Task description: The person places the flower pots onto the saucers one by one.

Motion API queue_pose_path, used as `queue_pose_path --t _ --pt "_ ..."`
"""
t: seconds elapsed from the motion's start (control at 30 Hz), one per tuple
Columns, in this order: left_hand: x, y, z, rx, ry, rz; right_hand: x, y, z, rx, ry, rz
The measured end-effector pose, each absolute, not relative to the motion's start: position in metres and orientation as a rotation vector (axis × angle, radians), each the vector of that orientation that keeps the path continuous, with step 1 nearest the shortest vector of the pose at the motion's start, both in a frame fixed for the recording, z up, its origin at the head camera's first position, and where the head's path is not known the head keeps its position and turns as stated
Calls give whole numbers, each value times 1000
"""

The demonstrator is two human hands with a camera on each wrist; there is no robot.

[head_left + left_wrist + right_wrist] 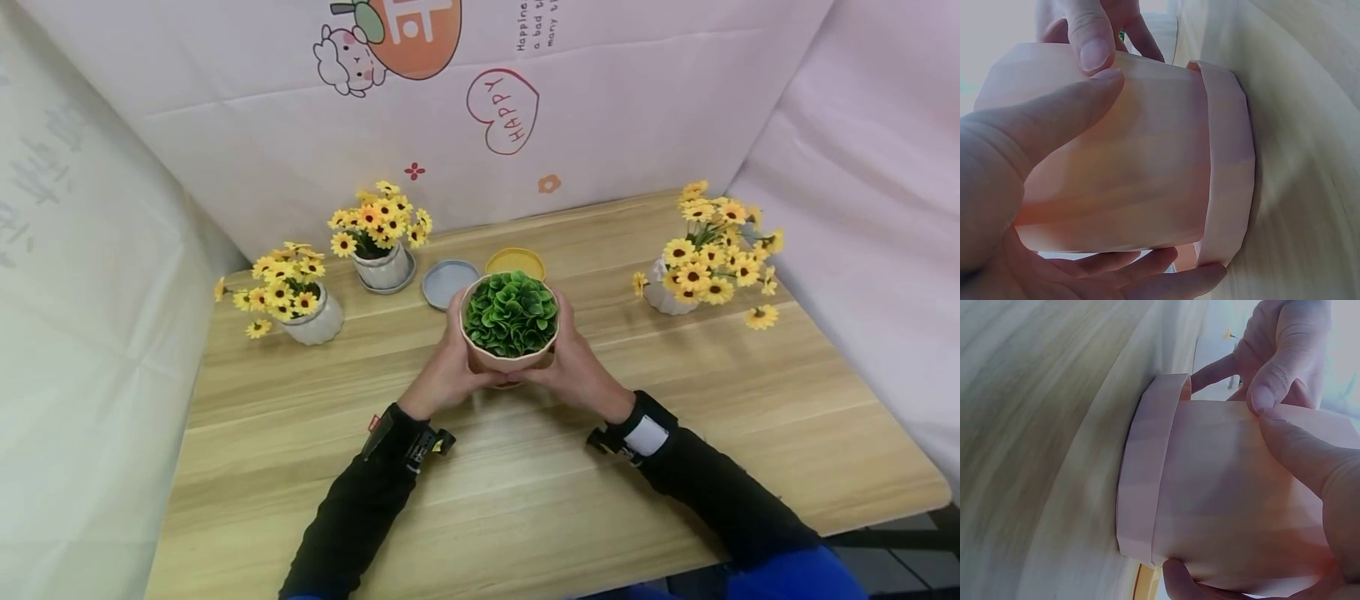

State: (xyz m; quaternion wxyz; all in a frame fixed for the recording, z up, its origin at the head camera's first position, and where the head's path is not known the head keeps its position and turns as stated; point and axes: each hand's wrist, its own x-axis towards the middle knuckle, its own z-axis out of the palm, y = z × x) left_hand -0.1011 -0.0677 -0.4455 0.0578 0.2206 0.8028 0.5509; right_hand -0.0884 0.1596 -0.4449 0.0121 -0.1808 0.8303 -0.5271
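Observation:
A pink faceted flowerpot [1141, 150] with a bushy green plant [512, 315] in it stands upright between my two hands. At its base is a matching pink saucer [1147, 469], close over the wooden table. My left hand [448, 360] grips the pot's left side, thumb across the near face and one fingertip right at the saucer's rim. From the right, my right hand [572, 362] grips it the same way. The two thumb tips meet on the near face, as both wrist views show. Part of the far side is hidden.
Behind the pot lie a grey-blue saucer [448, 283] and a yellow saucer [517, 262]. Pots of yellow flowers stand at the left [315, 323], back left [384, 271] and right [667, 293] of the wooden table [300, 433]. A printed cloth [247, 125] hangs behind.

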Motion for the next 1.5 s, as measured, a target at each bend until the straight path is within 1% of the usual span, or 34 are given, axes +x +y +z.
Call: queue_pose_path --t 0.37,0.57,0.87,1.27,1.5 --pt "-105 -45 -443 706 2426 1605 -85 182 -444 -499 2660 -1610" --pt "-110 -31 -442 673 2413 1560 -85 196 -445 -500 2659 -1665" --pt "-123 -11 -443 802 2359 1624 -85 212 -442 -482 2702 -1675" --pt "-144 11 -442 809 2316 1610 -89 228 -445 -380 2814 -1644" --pt "-154 20 -442 775 2353 1501 -94 232 -448 -297 2876 -1657"
